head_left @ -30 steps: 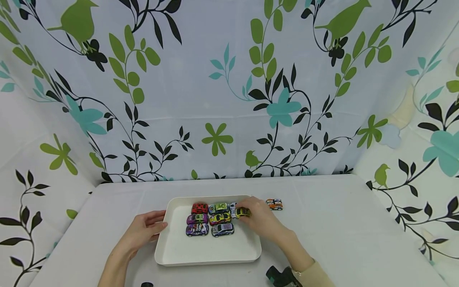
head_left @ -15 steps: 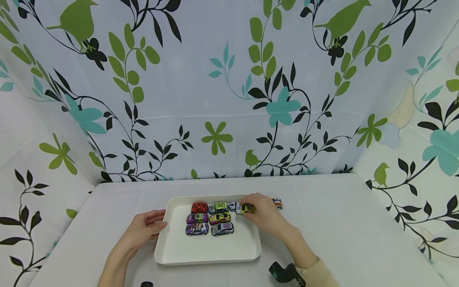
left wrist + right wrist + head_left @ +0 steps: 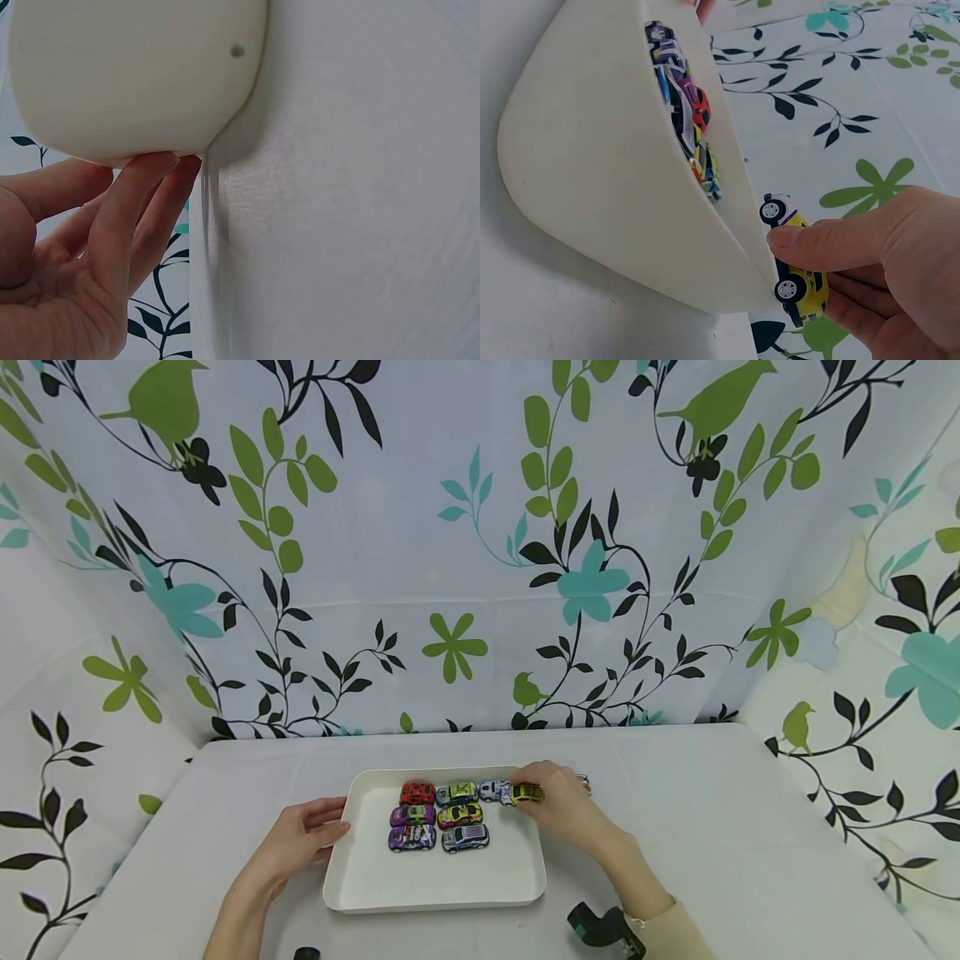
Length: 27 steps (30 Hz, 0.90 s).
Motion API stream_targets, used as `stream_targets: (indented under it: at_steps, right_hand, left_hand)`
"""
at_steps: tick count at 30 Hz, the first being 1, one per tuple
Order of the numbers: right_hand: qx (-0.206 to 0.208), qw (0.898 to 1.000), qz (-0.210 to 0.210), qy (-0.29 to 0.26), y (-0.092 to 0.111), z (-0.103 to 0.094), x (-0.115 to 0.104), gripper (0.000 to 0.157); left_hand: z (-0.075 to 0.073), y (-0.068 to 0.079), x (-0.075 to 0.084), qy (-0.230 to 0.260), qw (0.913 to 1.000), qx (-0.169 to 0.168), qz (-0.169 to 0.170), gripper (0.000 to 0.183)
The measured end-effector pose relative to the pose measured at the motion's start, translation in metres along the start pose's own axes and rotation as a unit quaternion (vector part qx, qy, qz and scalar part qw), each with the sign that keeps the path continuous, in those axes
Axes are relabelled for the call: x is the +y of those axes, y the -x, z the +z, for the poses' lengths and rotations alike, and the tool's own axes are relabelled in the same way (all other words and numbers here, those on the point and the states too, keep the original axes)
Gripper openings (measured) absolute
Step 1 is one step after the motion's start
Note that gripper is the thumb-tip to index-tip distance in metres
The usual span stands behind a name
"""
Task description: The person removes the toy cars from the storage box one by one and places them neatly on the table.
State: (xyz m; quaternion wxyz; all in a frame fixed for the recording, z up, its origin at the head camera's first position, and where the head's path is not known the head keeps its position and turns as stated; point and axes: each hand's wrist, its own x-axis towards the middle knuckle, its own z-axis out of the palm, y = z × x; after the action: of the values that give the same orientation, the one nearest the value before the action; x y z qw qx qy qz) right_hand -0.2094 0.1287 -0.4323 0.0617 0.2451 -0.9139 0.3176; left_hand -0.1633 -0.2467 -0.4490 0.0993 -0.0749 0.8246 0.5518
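My right hand [image 3: 558, 797] pinches a yellow toy car [image 3: 802, 262] between thumb and fingers, over the tray's far right corner. In the right wrist view, the car's wheels face the camera. The white tray [image 3: 435, 889] lies on the table with several toy cars in its far half. Among them are a red car [image 3: 417, 793], a yellow-and-red car [image 3: 460, 816] and a white-and-blue car [image 3: 492, 791], the nearest one to the held car. My left hand [image 3: 296, 839] touches the tray's left wall with extended, slightly bent fingertips. Another toy car [image 3: 584, 783] is mostly hidden behind my right hand.
The table [image 3: 712, 827] has a white cover and ends at a patterned curtain [image 3: 495, 652] behind and at the sides. A black device [image 3: 600, 927] sits at my right wrist. A small dark object [image 3: 307, 953] shows at the bottom edge.
My right hand has moved a little to the right with the yellow car, off the white-and-blue car. It now covers most of the car outside the tray. The left hand stays put.
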Motion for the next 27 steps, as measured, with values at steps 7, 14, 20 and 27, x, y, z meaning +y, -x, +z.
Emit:
stream_targets:
  at_steps: [7, 14, 20, 27]
  right_hand:
    - [0.009, 1.0, 0.002, -0.006, 0.0, -0.007, 0.006, 0.033]
    - [0.01, 1.0, 0.007, 0.004, 0.002, -0.012, 0.014, 0.033]
    - [0.015, 1.0, 0.013, 0.015, 0.008, -0.017, 0.023, 0.031]
    - [0.021, 0.999, 0.016, 0.025, 0.016, -0.021, 0.038, 0.031]
  left_hand:
    - [-0.001, 0.0, -0.002, -0.001, 1.0, 0.002, 0.002, 0.05]
    - [0.0, 0.0, -0.002, 0.008, 0.9999, -0.004, 0.009, 0.051]
    - [0.0, 0.0, -0.002, 0.001, 1.0, 0.002, 0.003, 0.05]
    - [0.0, -0.001, -0.003, 0.0, 1.0, 0.003, 0.0, 0.05]
